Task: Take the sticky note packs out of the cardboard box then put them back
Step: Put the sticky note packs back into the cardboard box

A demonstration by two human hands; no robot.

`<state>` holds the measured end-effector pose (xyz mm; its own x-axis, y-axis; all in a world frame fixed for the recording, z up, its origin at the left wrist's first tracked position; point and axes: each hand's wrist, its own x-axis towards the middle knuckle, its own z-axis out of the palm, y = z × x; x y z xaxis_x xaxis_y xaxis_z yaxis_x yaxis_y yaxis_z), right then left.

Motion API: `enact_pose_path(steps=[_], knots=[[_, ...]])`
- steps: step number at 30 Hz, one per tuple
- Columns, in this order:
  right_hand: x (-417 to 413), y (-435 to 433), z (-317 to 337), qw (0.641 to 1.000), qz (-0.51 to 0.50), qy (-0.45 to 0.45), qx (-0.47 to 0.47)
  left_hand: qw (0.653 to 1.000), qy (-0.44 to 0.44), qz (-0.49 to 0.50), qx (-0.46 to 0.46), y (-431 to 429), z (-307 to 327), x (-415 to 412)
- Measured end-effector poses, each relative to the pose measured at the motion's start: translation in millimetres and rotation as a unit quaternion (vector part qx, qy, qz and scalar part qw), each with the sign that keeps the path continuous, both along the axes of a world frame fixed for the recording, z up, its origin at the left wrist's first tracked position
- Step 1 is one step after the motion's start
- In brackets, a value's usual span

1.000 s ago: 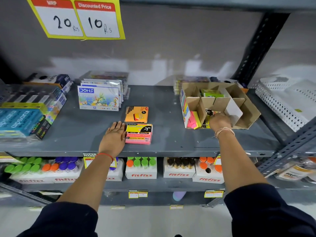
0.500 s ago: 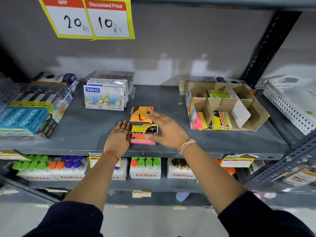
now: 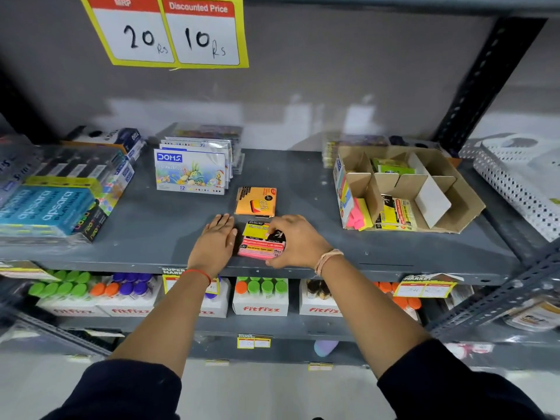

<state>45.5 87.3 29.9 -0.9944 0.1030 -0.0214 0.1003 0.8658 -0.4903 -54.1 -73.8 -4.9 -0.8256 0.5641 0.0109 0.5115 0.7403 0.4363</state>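
Note:
A brown cardboard box (image 3: 460, 207) with dividers stands at the right of the grey shelf (image 3: 169, 231). A yellow sticky note pack (image 3: 394, 215) sits in its front compartment, a green one (image 3: 391, 168) sits at the back, and pink and yellow notes (image 3: 359, 215) lean at its left wall. On the shelf lie an orange pack (image 3: 256, 202) and, nearer the edge, a small stack of yellow and pink packs (image 3: 259, 241). My right hand (image 3: 295, 242) grips this stack from the right. My left hand (image 3: 216, 242) lies flat on the shelf beside the stack.
DOMS pastel boxes (image 3: 191, 172) stand behind the orange pack. Apsara pencil boxes (image 3: 45, 204) fill the left end. A white perforated basket (image 3: 515, 183) is at the far right. Below hang price tags over Fitfizz bottle cartons (image 3: 260, 301). A yellow price sign (image 3: 169, 31) is on the wall.
My right hand left the cardboard box, having set a yellow pack in the front compartment, swept left across the shelf and closed on the stack of packs. My left hand stayed flat.

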Motion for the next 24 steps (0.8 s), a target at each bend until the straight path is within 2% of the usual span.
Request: enact_pose_path(steps=[2, 5, 8, 10, 13, 16, 19, 22, 24], knots=[[5, 2, 1, 1.000, -0.010, -0.001, 0.001, 0.997, -0.004, 0.033, 0.071, 1, 2, 7], [20, 14, 6, 0.998, -0.044, 0.035, -0.038, 0.977, 0.053, 0.091, 0.183, 12, 5, 24], [37, 34, 21, 0.981, -0.109, 0.122, -0.104, 0.973, 0.065, 0.069, 0.211, 40, 10, 45], [48, 48, 37, 0.961, -0.162, 0.186, -0.124, 0.982, 0.046, 0.014, 0.185, 63, 10, 57], [61, 71, 57, 0.918, -0.271, 0.253, -0.139, 0.993, 0.032, -0.078, 0.083, 90, 3, 68], [72, 95, 62, 0.859, -0.413, 0.272, -0.132, 0.995, 0.040, -0.087, -0.008, 99, -3, 72], [73, 116, 49, 0.829, -0.496, 0.237, -0.100, 0.995, 0.058, -0.083, -0.029, 99, -4, 75], [67, 127, 34, 0.832, -0.530, 0.147, -0.070, 0.994, 0.054, -0.083, -0.046, 98, -2, 75], [63, 127, 26, 0.836, -0.530, 0.119, -0.079, 0.994, 0.053, -0.083, -0.051, 98, -2, 76]])
